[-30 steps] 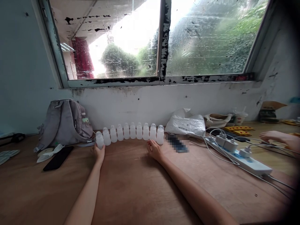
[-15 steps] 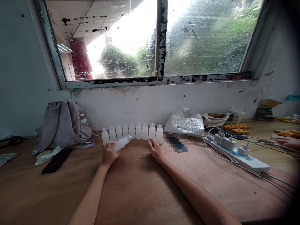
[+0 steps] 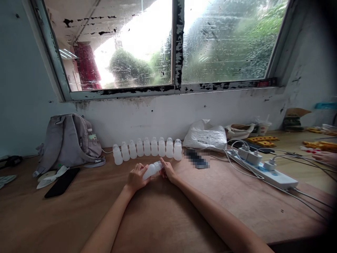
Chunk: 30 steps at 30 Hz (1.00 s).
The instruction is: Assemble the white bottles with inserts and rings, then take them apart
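Observation:
A translucent white baby bottle (image 3: 152, 170) lies tilted between my two hands, above the table in front of me. My left hand (image 3: 137, 177) is closed round its base end. At the capped end, on the right, my right hand (image 3: 167, 170) grips the cap (image 3: 158, 165) between thumb and fingers. Behind my hands stands a slightly curved row of several similar bottles (image 3: 146, 147), upright with clear domed caps. The undersides of my fingers are hidden.
Left of the row are a grey backpack (image 3: 71, 140) and a black phone (image 3: 62, 182). On the right lie a silvery plastic bag (image 3: 205, 135), a blurred-out dark object (image 3: 197, 159) and a white power strip (image 3: 271, 175) with cables. Another person's hand (image 3: 325, 157) shows at far right.
My left hand has brought the bottle right and nearer to me. My right hand has left the row's right end and taken hold of the bottle's capped end. The view has shifted slightly.

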Available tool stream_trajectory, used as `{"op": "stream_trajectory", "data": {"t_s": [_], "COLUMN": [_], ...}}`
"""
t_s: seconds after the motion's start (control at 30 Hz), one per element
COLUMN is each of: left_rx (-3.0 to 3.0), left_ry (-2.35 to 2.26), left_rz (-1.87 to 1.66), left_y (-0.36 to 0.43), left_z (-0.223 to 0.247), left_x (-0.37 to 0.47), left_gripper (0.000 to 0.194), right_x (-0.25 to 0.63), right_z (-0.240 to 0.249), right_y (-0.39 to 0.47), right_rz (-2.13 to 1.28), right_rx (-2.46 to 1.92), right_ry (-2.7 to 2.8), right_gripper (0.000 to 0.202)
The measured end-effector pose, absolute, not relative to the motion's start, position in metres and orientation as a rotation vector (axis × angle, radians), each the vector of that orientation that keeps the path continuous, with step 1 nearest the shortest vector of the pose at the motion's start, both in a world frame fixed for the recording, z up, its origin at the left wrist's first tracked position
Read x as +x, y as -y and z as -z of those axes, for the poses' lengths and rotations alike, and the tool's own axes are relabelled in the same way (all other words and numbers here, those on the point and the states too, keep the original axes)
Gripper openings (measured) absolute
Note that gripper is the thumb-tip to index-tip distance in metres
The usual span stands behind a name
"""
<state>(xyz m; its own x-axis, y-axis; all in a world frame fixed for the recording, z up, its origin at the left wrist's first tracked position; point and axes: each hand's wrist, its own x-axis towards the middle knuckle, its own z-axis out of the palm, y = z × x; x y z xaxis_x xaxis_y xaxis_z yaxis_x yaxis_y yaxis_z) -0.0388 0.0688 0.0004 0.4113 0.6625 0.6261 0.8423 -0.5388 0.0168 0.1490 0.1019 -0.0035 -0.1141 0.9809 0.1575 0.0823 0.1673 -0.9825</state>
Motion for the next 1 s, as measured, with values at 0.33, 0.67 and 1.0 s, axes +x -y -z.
{"op": "stream_trajectory", "data": {"t_s": [0.33, 0.67, 1.0], "left_rx": [-2.464, -2.906, -3.383], "left_ry": [1.371, 1.723, 2.080], "left_rz": [0.930, 1.458, 1.540], "left_y": [-0.060, -0.072, -0.083], "left_z": [-0.007, -0.011, -0.005], "left_x": [-0.030, -0.038, -0.049], "left_gripper": [0.033, 0.028, 0.040], "right_x": [0.147, 0.147, 0.144], "right_z": [0.010, 0.010, 0.008], "right_y": [-0.108, -0.106, -0.105], "right_rz": [-1.080, -1.047, -1.040], "right_rx": [-1.181, -1.197, -1.192], "right_ry": [1.334, 1.324, 1.332], "right_gripper": [0.058, 0.060, 0.057]}}
